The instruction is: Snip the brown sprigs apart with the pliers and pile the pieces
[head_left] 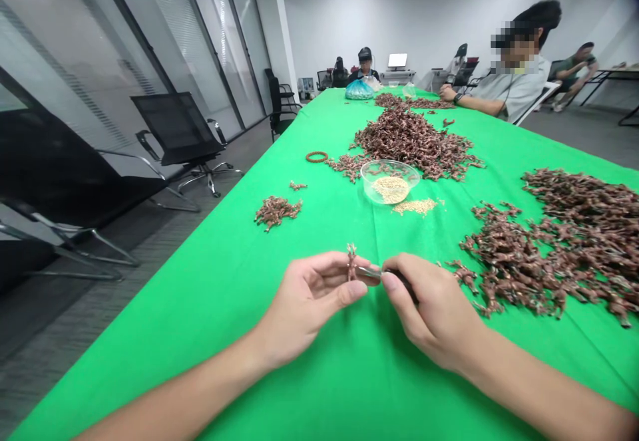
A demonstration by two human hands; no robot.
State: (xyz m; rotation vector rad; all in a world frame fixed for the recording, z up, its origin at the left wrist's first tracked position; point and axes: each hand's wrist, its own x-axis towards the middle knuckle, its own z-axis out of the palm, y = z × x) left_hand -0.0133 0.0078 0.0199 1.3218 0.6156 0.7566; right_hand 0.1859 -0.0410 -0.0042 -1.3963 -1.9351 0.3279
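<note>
The left hand (305, 304) is closed, thumb and fingers clamped on a small brown sprig (352, 261), which stands upright above the green tablecloth (239, 374) near the person. The right hand (432, 311) is clamped on a slim metal-tipped tool (370, 271), its tip at the sprig's lower part, with the two hands almost touching. Just right of them lies a heaped pile of similar sprigs (549, 248).

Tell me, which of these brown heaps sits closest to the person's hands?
The large sprawling heap on the right, beside the right hand. The small left heap and the central heap lie farther up the green cloth.
</note>
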